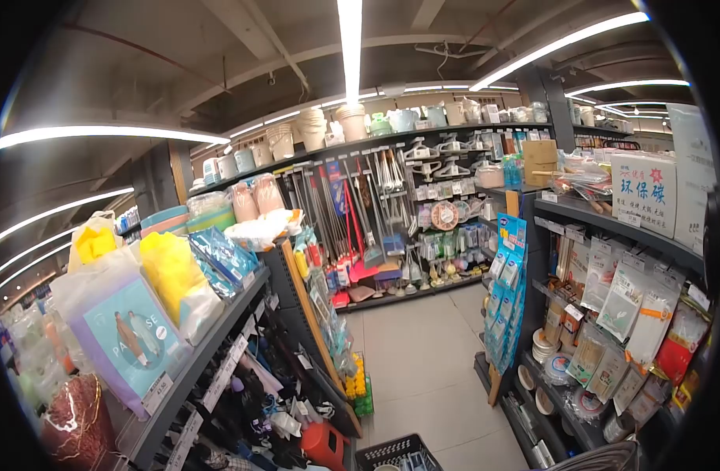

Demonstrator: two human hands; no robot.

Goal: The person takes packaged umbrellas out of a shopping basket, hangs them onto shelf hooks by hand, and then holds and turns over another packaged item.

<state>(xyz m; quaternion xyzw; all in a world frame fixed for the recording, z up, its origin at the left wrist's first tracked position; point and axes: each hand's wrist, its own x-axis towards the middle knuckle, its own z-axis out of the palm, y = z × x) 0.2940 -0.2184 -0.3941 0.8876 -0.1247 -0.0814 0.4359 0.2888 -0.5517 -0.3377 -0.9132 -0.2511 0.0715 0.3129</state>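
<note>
Neither my left hand nor my right hand shows in the head view. At the bottom edge, a black plastic basket [365,457] is partly in the picture, with a few things inside that I cannot make out. What carries or supports the basket is hidden below the frame. On the left shelf stands a purple and blue package [128,334] with a picture on it, beside a yellow and white bag [171,271]. To the right, a blue strip of hanging packets [505,290] lines the shelf end.
A tiled aisle floor [411,353] runs between the shelves. Mops and brooms [360,212] hang on the back wall, under a shelf of buckets [311,129]. The right shelf holds a white box [644,192] above hanging packets [623,294]. Yellow and green goods [358,385] stand low at left.
</note>
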